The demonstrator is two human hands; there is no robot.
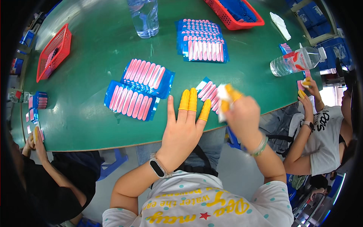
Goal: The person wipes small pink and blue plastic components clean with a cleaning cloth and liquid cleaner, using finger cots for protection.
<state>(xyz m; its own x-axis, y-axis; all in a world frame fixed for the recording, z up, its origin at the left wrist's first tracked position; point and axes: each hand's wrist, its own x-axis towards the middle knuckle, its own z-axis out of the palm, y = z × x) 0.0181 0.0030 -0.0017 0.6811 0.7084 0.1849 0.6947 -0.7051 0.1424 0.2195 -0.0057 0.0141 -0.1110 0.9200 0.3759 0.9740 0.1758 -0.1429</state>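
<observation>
A blue sheet with a row of pink rounded strips [207, 90] lies on the table in front of me, partly covered. My left hand [182, 126] lies flat with fingers stretched, yellow finger cots on some of them; its fingertips touch or sit close to the sheet's left edge. My right hand [243, 113], also in yellow finger cots and slightly blurred, grips a crumpled white cloth or tissue [222, 92] against the sheet's right part. Left of my left hand, two more blue sheets of pink strips [130, 102] overlap each other.
Farther off is an overlapping pile of similar sheets [204, 45]. Red baskets [54, 53] stand at the left and far right. A clear bottle [145, 19] stands at the back; another bottle [297, 62] lies at right. People work at both sides of the green table [87, 132].
</observation>
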